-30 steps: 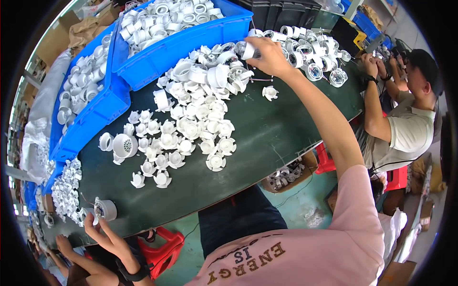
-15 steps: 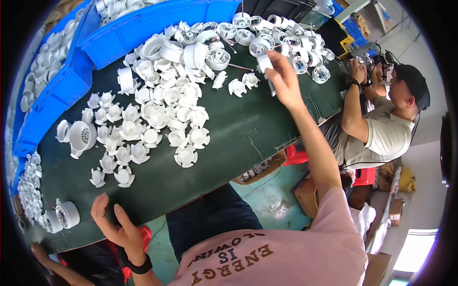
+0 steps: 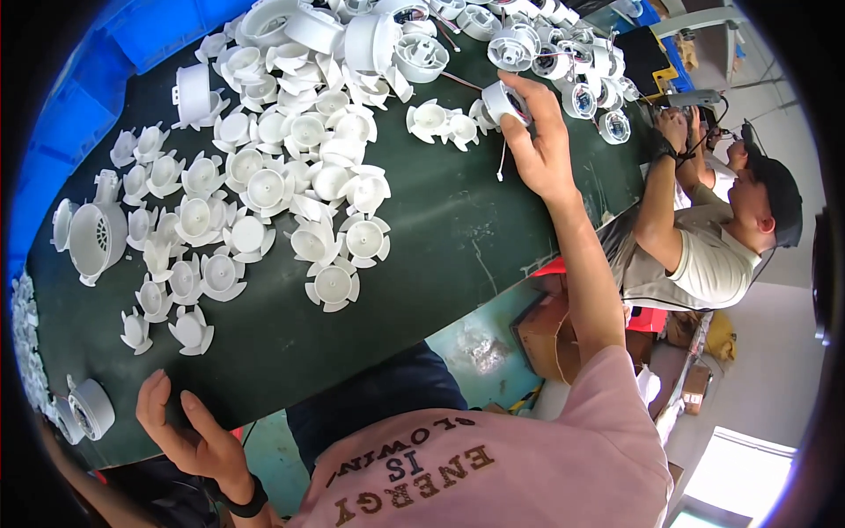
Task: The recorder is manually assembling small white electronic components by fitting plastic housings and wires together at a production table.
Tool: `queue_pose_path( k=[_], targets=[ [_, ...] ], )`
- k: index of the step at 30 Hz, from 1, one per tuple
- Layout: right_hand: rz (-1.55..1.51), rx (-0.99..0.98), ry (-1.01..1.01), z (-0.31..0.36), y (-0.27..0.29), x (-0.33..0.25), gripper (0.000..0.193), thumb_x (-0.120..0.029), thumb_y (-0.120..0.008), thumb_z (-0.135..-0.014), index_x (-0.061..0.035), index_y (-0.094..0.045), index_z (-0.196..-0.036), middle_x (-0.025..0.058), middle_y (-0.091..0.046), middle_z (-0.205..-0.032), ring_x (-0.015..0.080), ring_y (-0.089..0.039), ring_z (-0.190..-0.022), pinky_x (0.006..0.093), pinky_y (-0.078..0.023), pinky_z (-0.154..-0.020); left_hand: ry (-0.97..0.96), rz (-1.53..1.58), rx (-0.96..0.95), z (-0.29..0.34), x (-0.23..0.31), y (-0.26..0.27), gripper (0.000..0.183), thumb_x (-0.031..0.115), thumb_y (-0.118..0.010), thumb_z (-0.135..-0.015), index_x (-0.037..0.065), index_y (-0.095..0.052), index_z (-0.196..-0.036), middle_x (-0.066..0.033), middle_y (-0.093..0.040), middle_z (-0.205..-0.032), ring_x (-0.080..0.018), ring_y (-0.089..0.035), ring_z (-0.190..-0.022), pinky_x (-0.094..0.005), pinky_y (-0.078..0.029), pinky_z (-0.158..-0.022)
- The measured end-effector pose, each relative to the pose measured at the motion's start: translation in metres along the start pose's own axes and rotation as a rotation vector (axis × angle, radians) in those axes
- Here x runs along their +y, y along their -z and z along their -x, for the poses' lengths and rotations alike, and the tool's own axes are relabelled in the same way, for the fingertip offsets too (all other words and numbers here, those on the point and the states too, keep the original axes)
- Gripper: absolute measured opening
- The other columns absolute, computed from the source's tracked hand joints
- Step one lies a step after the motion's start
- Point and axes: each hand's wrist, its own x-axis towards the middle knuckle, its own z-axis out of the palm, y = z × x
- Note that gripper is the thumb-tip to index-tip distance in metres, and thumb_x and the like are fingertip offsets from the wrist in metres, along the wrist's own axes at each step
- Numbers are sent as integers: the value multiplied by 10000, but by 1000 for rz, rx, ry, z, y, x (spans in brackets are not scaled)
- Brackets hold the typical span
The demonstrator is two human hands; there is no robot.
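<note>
My right hand pinches a small white round fan housing between thumb and fingers, above the dark green table. The housing's dark inner side faces my palm, and a thin cable with a white plug hangs below it. Just left of it lie a few white fan impellers. My left hand hovers over the table's front edge with fingers spread and nothing in them. A larger group of loose white impellers lies beyond it, some stacked on one another.
More white housings with motors and cables crowd the far right. Empty-looking larger housings sit on the heap at the back. Blue bins line the far left. A co-worker in a cap sits at the right; a housing pair stands near left.
The housing in my right hand has turned so its inside and hanging cable show. My left hand stays spread by the front edge. The whole view has shifted nearer to the table.
</note>
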Motion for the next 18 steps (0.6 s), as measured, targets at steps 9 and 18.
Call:
queue_pose_path(
  k=[9,18],
  targets=[
    [392,-85,128,-14,-2,-30,415,-85,-510,-829,-49,-522,-1243,190,-497,-1059,350,-499,-947,394,-414,-841,-82,-84,-66,-9,12,10,288,-49,-547,-815,-49,-523,-1101,-197,-544,-1136,-333,-527,-1047,-412,-394,-946],
    [-309,-6,-149,-4,22,-106,423,-133,-508,-846,-6,-479,-1249,116,-545,-1087,191,-548,-992,320,-449,-859,-84,295,-117,-10,75,15,439,-36,-682,-671,-6,-540,-1086,-169,-541,-1073,-280,-554,-944,-357,-443,-846]
  ],
)
